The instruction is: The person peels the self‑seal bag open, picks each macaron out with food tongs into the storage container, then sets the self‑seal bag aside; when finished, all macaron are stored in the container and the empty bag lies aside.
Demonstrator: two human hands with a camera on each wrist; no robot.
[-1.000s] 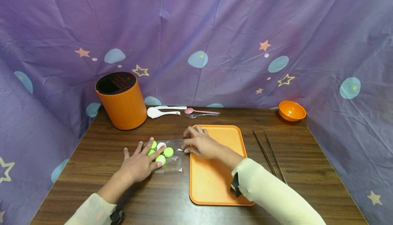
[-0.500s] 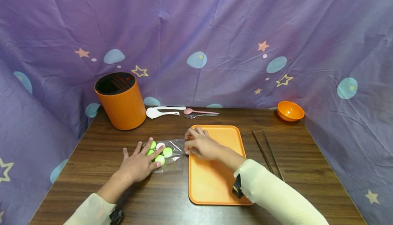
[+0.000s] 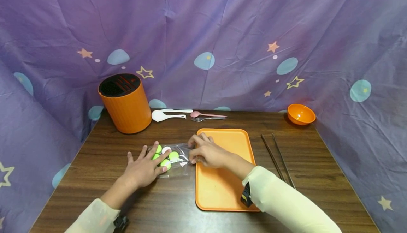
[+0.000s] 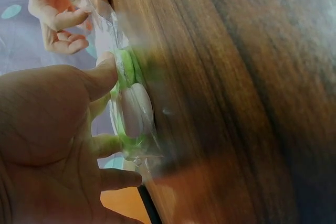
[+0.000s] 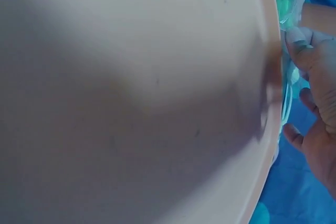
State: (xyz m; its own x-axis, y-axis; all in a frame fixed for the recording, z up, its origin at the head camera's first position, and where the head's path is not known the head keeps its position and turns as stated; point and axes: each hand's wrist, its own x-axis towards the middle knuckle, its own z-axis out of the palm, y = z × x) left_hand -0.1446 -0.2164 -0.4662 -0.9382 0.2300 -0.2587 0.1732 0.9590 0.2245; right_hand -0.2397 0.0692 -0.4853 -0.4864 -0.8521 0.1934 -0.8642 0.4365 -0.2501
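Between the hands (image 3: 143, 171) (image 3: 208, 153), the bag (image 3: 183, 154) glints more — (discs (image 3: 173, 155) unmoved).

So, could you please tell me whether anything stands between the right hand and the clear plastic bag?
Nothing visible does: the right hand pinches the edge of the clear plastic bag beside the orange tray, and the left hand rests on the bag's other end.

Gap between bag (image 3: 182, 170) and ladle (image 3: 159, 116)

Clear bag (image 3: 182, 159) shinier than before
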